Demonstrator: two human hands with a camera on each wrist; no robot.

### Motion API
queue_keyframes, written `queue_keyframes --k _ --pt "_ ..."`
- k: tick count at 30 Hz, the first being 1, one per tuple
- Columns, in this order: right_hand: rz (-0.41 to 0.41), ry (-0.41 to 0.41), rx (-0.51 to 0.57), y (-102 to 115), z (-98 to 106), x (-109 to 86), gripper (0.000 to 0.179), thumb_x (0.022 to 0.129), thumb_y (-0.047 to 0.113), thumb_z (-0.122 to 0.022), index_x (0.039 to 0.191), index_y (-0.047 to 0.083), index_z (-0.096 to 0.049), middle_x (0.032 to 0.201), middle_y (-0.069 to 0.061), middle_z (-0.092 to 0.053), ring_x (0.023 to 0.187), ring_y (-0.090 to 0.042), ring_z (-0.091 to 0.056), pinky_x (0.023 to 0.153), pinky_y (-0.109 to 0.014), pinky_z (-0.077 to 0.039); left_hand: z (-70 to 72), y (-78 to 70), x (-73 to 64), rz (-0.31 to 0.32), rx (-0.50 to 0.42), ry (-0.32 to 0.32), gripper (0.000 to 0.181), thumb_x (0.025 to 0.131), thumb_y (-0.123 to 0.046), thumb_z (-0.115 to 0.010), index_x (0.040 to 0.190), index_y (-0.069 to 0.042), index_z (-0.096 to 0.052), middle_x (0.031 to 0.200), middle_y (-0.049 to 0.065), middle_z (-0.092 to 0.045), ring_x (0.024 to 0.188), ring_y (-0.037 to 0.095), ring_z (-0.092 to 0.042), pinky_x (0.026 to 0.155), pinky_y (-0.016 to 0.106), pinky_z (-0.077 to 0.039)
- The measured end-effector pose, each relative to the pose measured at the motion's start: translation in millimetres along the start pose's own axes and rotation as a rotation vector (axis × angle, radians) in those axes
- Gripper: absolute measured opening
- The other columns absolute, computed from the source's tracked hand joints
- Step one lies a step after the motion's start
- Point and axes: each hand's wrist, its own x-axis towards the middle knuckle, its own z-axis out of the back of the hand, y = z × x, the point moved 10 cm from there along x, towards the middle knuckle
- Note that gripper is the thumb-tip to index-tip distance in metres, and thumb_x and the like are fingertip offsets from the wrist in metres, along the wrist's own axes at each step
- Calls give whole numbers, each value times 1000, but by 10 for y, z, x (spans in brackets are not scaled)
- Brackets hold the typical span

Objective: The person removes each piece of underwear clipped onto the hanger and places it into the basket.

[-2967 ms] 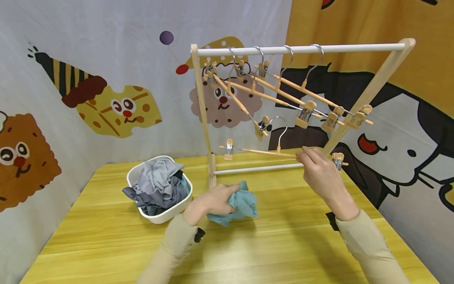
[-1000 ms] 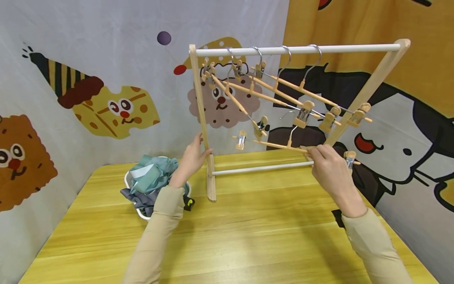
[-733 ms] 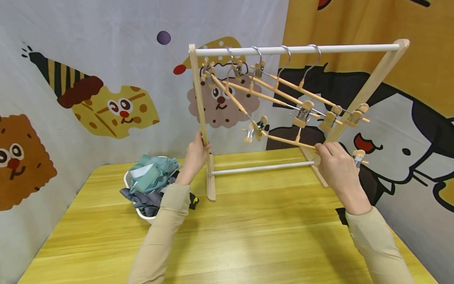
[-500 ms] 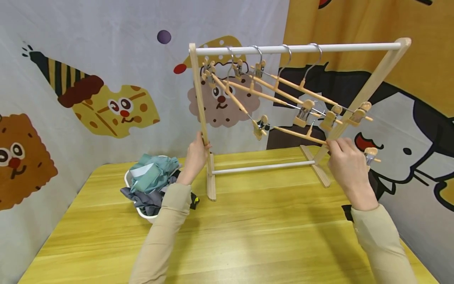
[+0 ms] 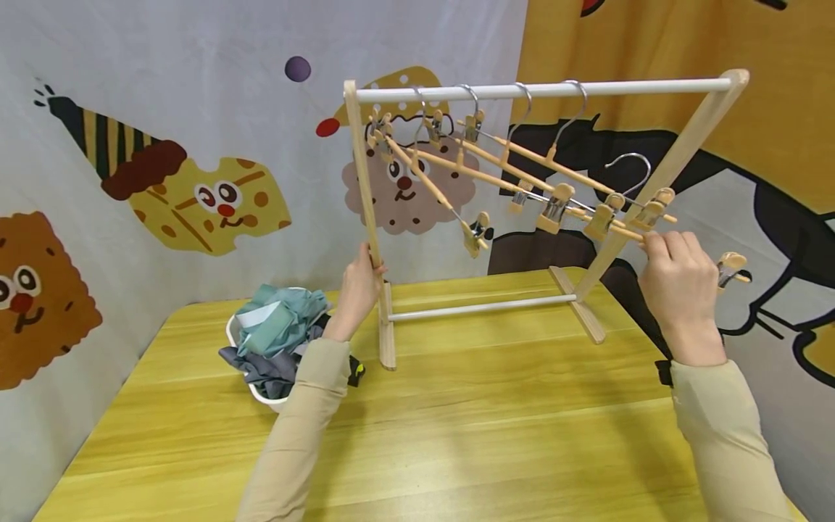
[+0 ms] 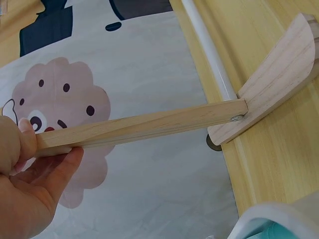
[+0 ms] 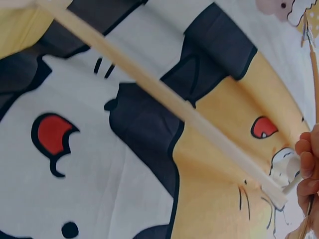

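Observation:
My left hand (image 5: 359, 290) grips the left wooden post (image 5: 365, 188) of a small clothes rack. In the left wrist view, thumb and fingers (image 6: 65, 172) close round that post (image 6: 139, 124). My right hand (image 5: 681, 290) holds a clip hanger (image 5: 628, 231) by its thin wooden bar, off the rack at the right post. Its metal hook stands up below the top rail (image 5: 642, 87); one clip (image 5: 732, 270) sticks out beyond my knuckles. In the right wrist view, only the curled fingers (image 7: 306, 172) show at the right edge. Several clip hangers (image 5: 479, 174) hang from the rail.
Left of the rack, a white basin (image 5: 266, 399) is heaped with teal cloth (image 5: 280, 319) and dark grey cloth (image 5: 267, 370). The rack's feet (image 5: 585, 312) and lower rail (image 5: 483, 309) stand on the wooden table (image 5: 457, 435). A cartoon-printed curtain (image 5: 228, 43) hangs behind.
My left hand has left a teal cloth, now in the basin, and taken hold of the left post. The right hand has carried the hanger up and right, its hook now turned upward.

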Motion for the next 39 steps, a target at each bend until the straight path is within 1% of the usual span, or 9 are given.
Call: queue_keyframes --k 6,8,14,18,21,26,28,33,39 --pt "-27 -44 -30 -148 107 133 26 98 5 -46 87 -14 -59 79 -28 -60 72 -44 -54 56 -52 -45 -10 8 0 9 -10 14 37 95 4 -46 131 4 -35 105 26 -61 102 35 -66 76 44 -57" --pt "-39 -45 -29 -184 139 189 28 99 6 -46 88 -15 -60 80 -29 -60 73 -45 -53 57 -53 -44 -9 8 2 4 -2 8 35 96 1 -48 129 4 -36 104 26 -61 99 36 -66 75 43 -57" --pt "-63 -40 -27 -239 211 409 25 98 2 -43 97 -15 -62 84 -31 -62 75 -46 -53 61 -54 -45 14 -23 -12 -36 29 -27 34 96 -3 -51 126 6 -37 97 25 -61 89 37 -66 69 43 -57" --pt "-82 -48 -32 -256 236 561 30 99 8 -44 99 -15 -63 85 -32 -62 76 -46 -53 64 -56 -46 22 -25 -16 -41 39 -37 35 96 -5 -52 125 6 -37 96 25 -61 86 38 -66 67 43 -56" --pt "-105 -37 -23 -272 220 643 33 100 11 -43 101 -15 -63 87 -33 -61 80 -47 -52 68 -58 -47 27 -28 -17 -41 42 -38 34 97 -7 -52 125 6 -37 95 25 -60 86 38 -65 67 43 -56" --pt "-122 14 -9 -276 155 735 35 100 14 -43 105 -15 -61 90 -32 -59 84 -46 -52 70 -59 -48 30 -33 -22 -41 36 -38 34 97 -7 -51 125 6 -38 96 25 -60 87 38 -65 68 43 -56" --pt "-116 29 -7 -266 134 760 34 100 14 -43 106 -14 -61 90 -32 -59 85 -46 -52 70 -59 -48 30 -34 -25 -42 35 -37 34 96 -7 -52 125 6 -38 96 25 -60 87 38 -65 68 43 -56" --pt "-94 34 2 -237 86 794 33 100 13 -43 104 -14 -61 88 -31 -58 85 -46 -53 70 -59 -48 25 -32 -30 -36 36 -26 34 97 -7 -52 125 6 -37 96 25 -60 86 38 -65 67 43 -56" --pt "-93 58 17 -213 20 798 31 100 13 -45 103 -12 -61 91 -30 -61 85 -45 -54 71 -57 -49 21 -20 -15 -21 36 -21 33 97 -7 -52 124 5 -38 97 24 -60 86 38 -65 68 43 -56"
